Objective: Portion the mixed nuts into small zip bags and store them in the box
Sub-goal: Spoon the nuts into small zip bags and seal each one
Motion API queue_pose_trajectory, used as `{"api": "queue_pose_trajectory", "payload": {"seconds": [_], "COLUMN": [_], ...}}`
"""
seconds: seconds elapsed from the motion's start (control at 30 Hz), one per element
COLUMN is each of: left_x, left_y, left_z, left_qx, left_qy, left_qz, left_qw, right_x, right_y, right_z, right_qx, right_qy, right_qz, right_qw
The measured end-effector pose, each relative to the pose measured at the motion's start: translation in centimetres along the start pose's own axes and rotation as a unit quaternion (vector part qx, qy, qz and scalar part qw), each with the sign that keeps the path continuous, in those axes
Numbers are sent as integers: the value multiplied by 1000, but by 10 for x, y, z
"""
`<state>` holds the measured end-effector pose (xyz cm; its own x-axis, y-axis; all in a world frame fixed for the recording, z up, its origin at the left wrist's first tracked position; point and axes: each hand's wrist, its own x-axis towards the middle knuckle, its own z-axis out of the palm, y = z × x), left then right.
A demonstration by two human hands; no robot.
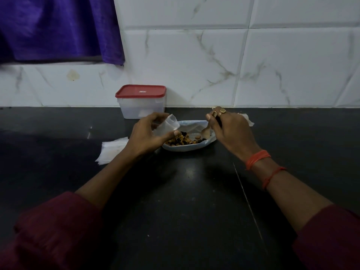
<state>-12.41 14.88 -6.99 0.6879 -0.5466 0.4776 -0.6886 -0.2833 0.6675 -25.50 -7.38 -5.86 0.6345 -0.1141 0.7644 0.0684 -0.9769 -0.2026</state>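
Left of the nut bag (pixel 187 148), a flat stack of empty zip bags (pixel 112 151) lies on the dark countertop (pixel 185 191). The left hand (pixel 148 133) hovers at the nut bag's left edge, fingers and thumb curled round a small zip bag (pixel 167 126) and pinching it with its mouth turned toward the nuts. In this dim view it could pass for a small clear cup, but it is probably a bag held open. Behind the nut bag and to its left stands the box (pixel 142 108), its red lid (pixel 140 91) on.

The mixed nuts (pixel 181 141) lie heaped in the left half of the nut bag. The spoon (pixel 206 132) dips into the right half, its bowl near the few nuts there. The right hand (pixel 228 129), just right of the nut bag, is closed round the spoon's handle. A scrap of crumpled plastic (pixel 247 119) lies beyond that hand.

The step in hand looks like scooping a portion. It should go best if the spoon is drawn leftward into the heap for a full, level load. The small zip bag's mouth should sit low over the nut bag, spread wide by thumb and fingers, so that any spill falls back among the nuts. Tip the spoon well inside the mouth, not at its lip.
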Motion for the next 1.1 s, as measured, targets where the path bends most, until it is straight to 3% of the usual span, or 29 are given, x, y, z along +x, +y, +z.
{"api": "queue_pose_trajectory", "payload": {"seconds": [0.27,0.47,0.67,0.8,1.1], "left_x": [0,0,-1,-1,-4], "left_y": [1,2,3,3,7], "left_z": [-1,2,2,1,-1], "left_qx": [-23,-25,-24,-17,42], "left_qy": [-16,-15,-19,-16,-6], "left_qz": [-9,-6,-3,-5,34], "left_qw": [1000,1000,1000,1000,999], "right_x": [1,4,1,1,1], "right_y": [-8,0,-8,-14,-17], "right_z": [6,12,14,15,12], "right_qx": [14,65,181,234,257], "right_qy": [25,31,-17,-24,10], "right_qz": [14,182,336,374,408], "right_qw": [999,981,924,897,876]}}
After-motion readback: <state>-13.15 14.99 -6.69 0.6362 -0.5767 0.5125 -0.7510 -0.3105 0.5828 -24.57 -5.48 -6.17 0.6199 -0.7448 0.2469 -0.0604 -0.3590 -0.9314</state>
